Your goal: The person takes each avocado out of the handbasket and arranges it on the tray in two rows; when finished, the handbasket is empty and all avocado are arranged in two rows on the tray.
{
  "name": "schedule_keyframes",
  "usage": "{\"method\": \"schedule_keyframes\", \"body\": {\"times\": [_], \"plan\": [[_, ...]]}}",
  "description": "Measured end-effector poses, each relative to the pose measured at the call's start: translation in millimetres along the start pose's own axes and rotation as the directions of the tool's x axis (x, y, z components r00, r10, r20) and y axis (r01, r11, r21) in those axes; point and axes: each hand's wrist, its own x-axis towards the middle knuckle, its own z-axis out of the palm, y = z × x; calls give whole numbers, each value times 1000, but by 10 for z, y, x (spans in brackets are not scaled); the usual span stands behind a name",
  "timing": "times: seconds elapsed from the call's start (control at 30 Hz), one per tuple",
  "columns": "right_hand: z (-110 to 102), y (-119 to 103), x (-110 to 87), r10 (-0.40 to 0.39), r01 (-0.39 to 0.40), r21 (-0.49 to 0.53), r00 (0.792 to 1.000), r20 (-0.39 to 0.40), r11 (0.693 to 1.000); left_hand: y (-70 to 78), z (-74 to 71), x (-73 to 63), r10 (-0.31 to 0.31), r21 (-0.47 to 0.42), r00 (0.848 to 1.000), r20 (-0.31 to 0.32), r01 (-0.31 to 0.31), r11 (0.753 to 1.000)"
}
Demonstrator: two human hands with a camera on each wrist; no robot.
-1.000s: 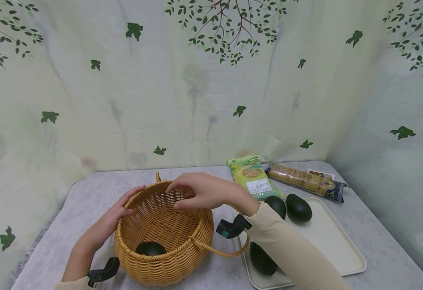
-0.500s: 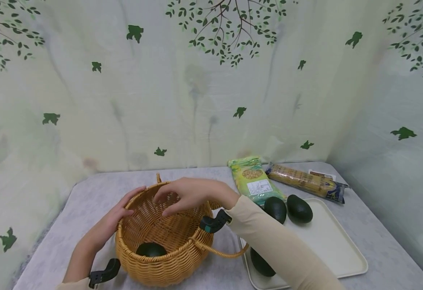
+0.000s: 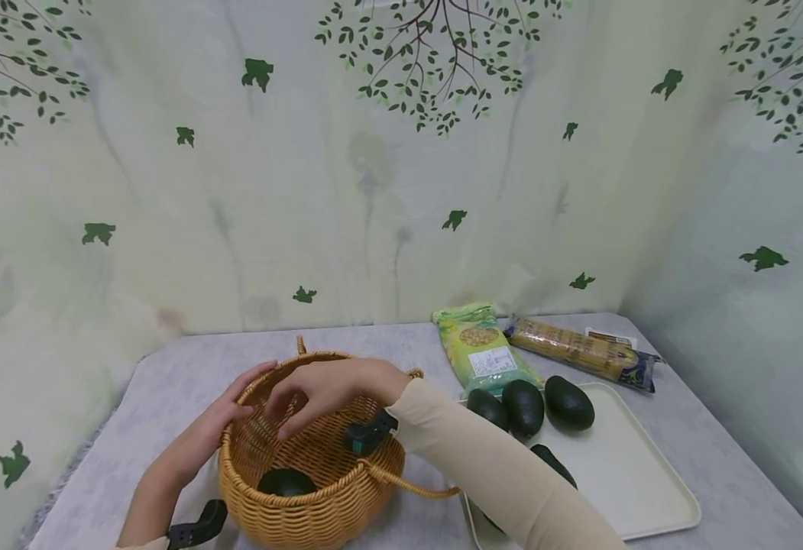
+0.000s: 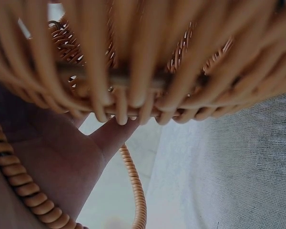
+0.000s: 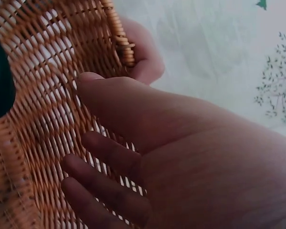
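A round wicker basket [image 3: 312,527] stands in front of me in the head view, with one dark green avocado [image 3: 286,482] lying in it. My left hand [image 3: 212,424] grips the basket's left rim, its thumb over the edge; in the left wrist view the thumb [image 4: 112,138] meets the weave. Over and partly inside the basket is my right hand [image 3: 328,393], fingers loosely bent, holding nothing. The right wrist view has its fingers [image 5: 105,191] spread apart before the basket's inner wall. Several avocados [image 3: 523,407] lie on a white tray [image 3: 631,466], partly covered by my right forearm.
Behind the tray lie a green-yellow bag [image 3: 480,347] with a white label and a long pack of what looks like spaghetti [image 3: 576,351]. The basket's handle [image 3: 415,486] hangs out to the right, toward the tray. A leaf-patterned curtain [image 3: 373,191] closes off the back.
My right hand has moved left and lower, deeper into the basket. As the forearm shifted, more avocados on the tray came into sight. The left hand stays on the rim.
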Motion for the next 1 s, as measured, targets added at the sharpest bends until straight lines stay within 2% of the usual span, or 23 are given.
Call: {"method": "schedule_keyframes", "body": {"times": [0.17,0.4,0.6,0.73,1.0], "plan": [[68,56,55,-12,12,82,1000,-2,997,6,16,16,4,16,1000,-7,-4,1000],[85,131,118,-21,21,94,1000,-1,995,5,15,11,5,16,1000,-5,-5,1000],[63,155,172,-5,5,15,1000,-14,1000,-19,14,3,8,15,1000,-2,-8,1000],[97,140,195,-6,6,25,1000,24,1000,-20,17,7,32,22,999,0,-32,999],[167,166,221,17,-15,-27,995,103,1000,-8,9,21,70,47,997,-9,-70,996]]}}
